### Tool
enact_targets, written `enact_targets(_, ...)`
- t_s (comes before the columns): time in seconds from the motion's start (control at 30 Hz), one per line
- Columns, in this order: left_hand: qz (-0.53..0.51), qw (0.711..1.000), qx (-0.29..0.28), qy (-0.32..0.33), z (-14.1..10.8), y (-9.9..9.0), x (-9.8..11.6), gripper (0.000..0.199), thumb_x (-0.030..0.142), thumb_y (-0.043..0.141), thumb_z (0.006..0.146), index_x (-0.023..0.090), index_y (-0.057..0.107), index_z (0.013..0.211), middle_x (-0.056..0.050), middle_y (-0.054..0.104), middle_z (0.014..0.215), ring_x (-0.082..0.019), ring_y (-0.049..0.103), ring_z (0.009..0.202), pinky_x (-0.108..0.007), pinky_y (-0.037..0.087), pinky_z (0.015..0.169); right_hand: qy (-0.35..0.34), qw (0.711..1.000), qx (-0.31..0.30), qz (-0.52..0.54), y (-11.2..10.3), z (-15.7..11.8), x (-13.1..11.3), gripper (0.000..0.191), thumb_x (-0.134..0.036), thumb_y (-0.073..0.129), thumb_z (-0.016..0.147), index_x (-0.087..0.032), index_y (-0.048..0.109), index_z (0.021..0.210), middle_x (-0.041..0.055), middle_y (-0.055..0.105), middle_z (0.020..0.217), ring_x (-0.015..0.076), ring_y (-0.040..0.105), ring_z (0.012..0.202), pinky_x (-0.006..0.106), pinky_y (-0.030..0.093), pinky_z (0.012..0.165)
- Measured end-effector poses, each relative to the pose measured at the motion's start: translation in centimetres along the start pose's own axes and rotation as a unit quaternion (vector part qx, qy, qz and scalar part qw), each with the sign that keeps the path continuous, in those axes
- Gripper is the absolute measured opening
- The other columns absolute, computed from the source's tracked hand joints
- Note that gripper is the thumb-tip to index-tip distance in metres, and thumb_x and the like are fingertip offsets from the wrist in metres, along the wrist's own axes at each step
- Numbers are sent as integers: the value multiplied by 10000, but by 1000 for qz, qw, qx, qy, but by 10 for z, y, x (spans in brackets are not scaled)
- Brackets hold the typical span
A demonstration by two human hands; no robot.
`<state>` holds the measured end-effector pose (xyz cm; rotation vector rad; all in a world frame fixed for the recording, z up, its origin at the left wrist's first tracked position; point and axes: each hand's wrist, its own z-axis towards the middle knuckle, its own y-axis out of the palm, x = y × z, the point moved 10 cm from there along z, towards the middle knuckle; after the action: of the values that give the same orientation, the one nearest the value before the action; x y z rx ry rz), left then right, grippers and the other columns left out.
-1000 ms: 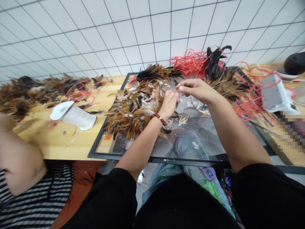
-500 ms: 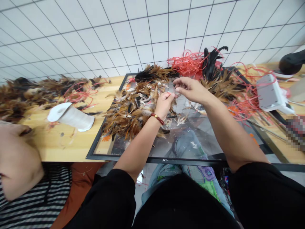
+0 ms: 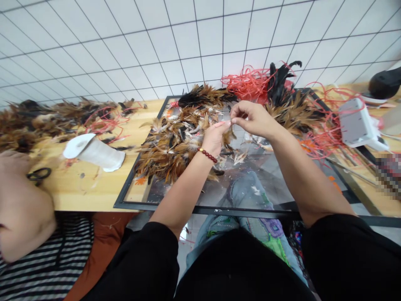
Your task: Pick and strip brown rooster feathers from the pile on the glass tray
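Above a dark-framed glass pane [image 3: 266, 171], my left hand [image 3: 214, 138] and my right hand [image 3: 249, 118] meet with their fingertips together. Both are closed in a pinch. Whatever sits between the fingertips is too small to make out. A bracelet of dark red beads [image 3: 208, 155] circles my left wrist. Beneath and left of my left hand spreads a heap of brown feathers [image 3: 171, 154], with pale quill ends among them. Behind it lies a bundle of black and brown feathers [image 3: 203, 97]. More brown feathers [image 3: 291, 110] are beyond my right wrist.
Red plastic strips [image 3: 247, 85] pile up by the tiled wall [image 3: 200, 42], beside upright black feathers [image 3: 278, 83]. A white device [image 3: 359, 123] stands right. Left are a white roll [image 3: 95, 152], another feather pile [image 3: 46, 119] and a co-worker's arm [image 3: 25, 205] near black-handled scissors [image 3: 39, 174].
My right hand has come down slightly onto my left fingertips, closing the small gap between them. The co-worker's hand at left has shifted back, showing black scissor handles.
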<state>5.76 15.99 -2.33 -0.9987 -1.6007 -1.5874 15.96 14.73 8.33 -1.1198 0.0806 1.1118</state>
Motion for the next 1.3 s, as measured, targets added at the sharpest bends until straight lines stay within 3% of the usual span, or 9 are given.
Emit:
enact_targets(0.2, -4, 999, -4, 48, 2, -1, 13, 64, 137, 728, 721, 147, 694, 668, -7, 695, 726, -116, 646, 772, -293, 469, 931, 31, 999, -17, -30, 6, -2, 7, 216, -308, 620, 836, -169, 771, 900, 38, 726, 770, 172, 622, 724, 302, 438, 715)
enact_targets(0.37, 167, 978, 17, 126, 4, -9, 29, 70, 166, 704, 746, 164, 710, 676, -41, 701, 865, -156, 644, 905, -324, 474, 947, 29, 987, -20, -155, 8, -1, 6, 197, -257, 603, 838, -187, 786, 851, 37, 729, 718, 184, 649, 729, 297, 408, 705)
enact_targets(0.6, 435, 855, 65, 275, -2, -8, 59, 88, 229, 697, 763, 174, 728, 702, -92, 647, 1081, -210, 624, 1048, -358, 490, 951, 55, 959, -21, -278, 17, -1, 1, 259, -264, 551, 855, -181, 792, 901, 114, 766, 829, 267, 689, 819, 335, 402, 694)
enact_targets(0.73, 478, 824, 83, 293, -7, -7, 63, 81, 237, 683, 773, 185, 737, 744, -99, 650, 1090, -229, 614, 1062, -401, 471, 983, 57, 963, 1, -264, 16, -2, -5, 225, -235, 577, 805, -169, 789, 842, 117, 758, 776, 265, 688, 780, 334, 417, 691)
enact_targets(0.87, 559, 721, 89, 401, -37, 13, 81, 62, 232, 660, 798, 219, 707, 759, -78, 658, 1163, -264, 542, 1196, -501, 291, 1139, 92, 973, 58, -202, 12, -3, -3, 162, -237, 630, 738, -159, 772, 727, 90, 722, 656, 229, 659, 676, 316, 423, 655)
enact_targets(0.93, 566, 697, 91, 430, -46, 17, 87, 88, 222, 622, 828, 226, 689, 771, -70, 679, 1126, -250, 561, 1160, -492, 275, 1142, 117, 983, 69, -121, 15, -3, -2, 139, -238, 650, 710, -156, 757, 674, 59, 696, 600, 189, 629, 617, 291, 421, 621)
enact_targets(1.0, 537, 708, 99, 448, -48, 13, 92, 111, 230, 583, 861, 224, 676, 800, -66, 700, 1062, -230, 594, 1096, -449, 342, 1091, 144, 987, 75, -17, 18, -4, -1, 147, -261, 668, 703, -146, 746, 655, 38, 674, 565, 156, 597, 569, 267, 416, 580)
enact_targets(1.17, 401, 802, 108, 428, -35, -10, 92, 143, 248, 505, 912, 212, 644, 903, -44, 705, 884, -174, 649, 873, -318, 477, 859, 167, 956, 41, 236, 31, -6, -7, 314, -442, 724, 719, -129, 750, 734, 52, 707, 634, 133, 606, 563, 245, 471, 559)
enact_targets(1.3, 380, 794, 90, 466, -44, -3, 96, 111, 216, 526, 890, 212, 635, 873, -43, 706, 888, -180, 655, 917, -341, 469, 920, 155, 951, 16, 267, 35, -5, -11, 407, -539, 698, 755, -143, 708, 663, 52, 692, 622, 130, 617, 553, 252, 504, 568)
